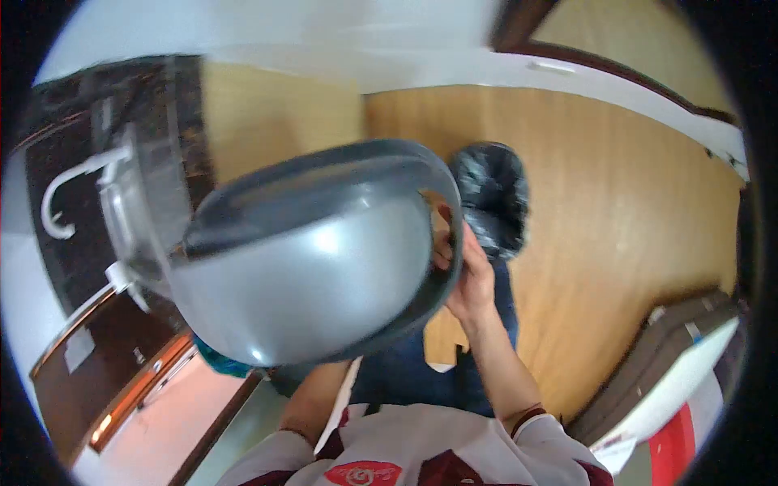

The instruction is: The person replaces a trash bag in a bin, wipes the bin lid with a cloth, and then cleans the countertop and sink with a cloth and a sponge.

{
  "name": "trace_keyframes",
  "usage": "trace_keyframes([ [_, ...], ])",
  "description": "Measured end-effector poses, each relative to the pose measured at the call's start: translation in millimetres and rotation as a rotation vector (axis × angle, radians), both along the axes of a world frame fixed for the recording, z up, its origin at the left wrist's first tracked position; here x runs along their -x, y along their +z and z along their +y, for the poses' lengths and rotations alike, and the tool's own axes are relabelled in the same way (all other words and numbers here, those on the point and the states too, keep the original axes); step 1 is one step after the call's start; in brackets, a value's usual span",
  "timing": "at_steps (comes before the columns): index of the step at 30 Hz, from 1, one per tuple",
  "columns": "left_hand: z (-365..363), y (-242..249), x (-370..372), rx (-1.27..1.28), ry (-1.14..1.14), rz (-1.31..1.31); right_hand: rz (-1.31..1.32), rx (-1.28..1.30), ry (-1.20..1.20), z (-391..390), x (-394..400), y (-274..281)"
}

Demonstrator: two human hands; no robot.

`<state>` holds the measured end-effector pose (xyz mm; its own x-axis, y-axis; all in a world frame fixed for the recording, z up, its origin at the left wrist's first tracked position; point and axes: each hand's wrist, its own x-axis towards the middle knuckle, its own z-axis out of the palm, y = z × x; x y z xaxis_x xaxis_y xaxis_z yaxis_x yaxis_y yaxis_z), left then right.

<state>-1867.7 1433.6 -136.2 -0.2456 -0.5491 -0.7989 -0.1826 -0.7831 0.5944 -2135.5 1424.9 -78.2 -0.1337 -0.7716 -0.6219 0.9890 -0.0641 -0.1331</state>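
A large glossy grey plastic basin (308, 267) is held up in front of me, tilted on its side. My right hand (472, 279) grips its right rim, with fingertips showing through a cut-out on the inner side. My left forearm reaches up behind the basin's lower edge, where the basin hides the left hand and its fingers. A bit of teal material (219, 358) peeks out below the basin's lower left edge; its kind cannot be made out.
On the left, a metal sink (130, 215) with a white curved tap (61, 190) sits in a dark countertop (73, 154). A bin with a black liner (493, 198) stands on the wooden floor (616, 202) beyond my right hand. A brown case (656, 364) lies at the lower right.
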Motion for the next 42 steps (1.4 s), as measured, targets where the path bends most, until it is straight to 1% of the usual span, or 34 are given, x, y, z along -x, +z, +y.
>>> trace_keyframes([
  [2,-24,24,27,-0.068,0.026,0.103,0.164,-0.167,0.044,59,53,-16],
  [4,-36,38,50,-0.116,0.053,0.199,0.256,-0.247,0.111,125,102,-42],
  [5,-35,38,60,-0.162,0.108,0.247,0.369,-0.289,0.204,135,125,-39],
  [6,-29,33,68,-0.198,0.160,0.281,0.397,-0.281,0.260,142,143,-34],
  [8,-2,4,79,-0.296,0.325,0.309,0.392,-0.194,0.464,161,186,-61],
  [11,65,-78,86,-0.416,0.600,0.305,0.466,-0.288,0.582,136,222,-105],
  [12,89,-102,92,-0.461,0.690,0.298,0.504,-0.276,0.683,124,237,-130],
  [13,101,-114,108,-0.395,0.771,0.311,0.540,-0.269,0.781,108,253,-151],
  [16,132,-158,151,-0.167,0.837,0.377,0.809,-0.282,0.955,44,268,-203],
  [17,134,-167,168,-0.184,0.850,0.244,0.905,-0.275,1.008,26,273,-224],
  [19,145,-206,186,-0.194,0.904,0.209,1.071,-0.305,1.076,-2,286,-297],
  [20,153,-222,194,-0.200,0.936,0.182,1.155,-0.335,1.110,-22,279,-280],
  [21,156,-227,204,-0.214,0.987,0.117,1.241,-0.359,1.144,-45,269,-258],
  [23,142,-229,233,-0.227,1.076,-0.009,1.290,-0.292,1.099,-63,272,-302],
  [24,137,-234,241,-0.254,1.069,-0.084,1.360,-0.304,1.142,-67,269,-310],
  [26,125,-238,246,-0.316,1.048,-0.213,1.520,-0.333,1.227,-86,260,-297],
  [29,123,-245,242,-0.328,1.095,-0.265,1.481,-0.371,1.214,-94,250,-316],
  [32,130,-236,234,-0.240,0.950,-0.305,1.475,-0.324,1.295,-100,253,-326],
  [35,137,-231,232,-0.222,1.002,-0.380,1.669,-0.269,1.375,-97,252,-334],
  [38,141,-244,232,-0.195,1.011,-0.405,1.673,-0.339,1.311,-92,240,-312],
  [39,150,-252,227,-0.191,0.982,-0.391,1.681,-0.341,1.273,-89,237,-314],
  [41,157,-269,217,-0.176,0.929,-0.362,1.644,-0.324,1.285,-89,238,-324],
  [42,153,-264,217,-0.211,0.910,-0.357,1.628,-0.315,1.288,-90,239,-330],
])
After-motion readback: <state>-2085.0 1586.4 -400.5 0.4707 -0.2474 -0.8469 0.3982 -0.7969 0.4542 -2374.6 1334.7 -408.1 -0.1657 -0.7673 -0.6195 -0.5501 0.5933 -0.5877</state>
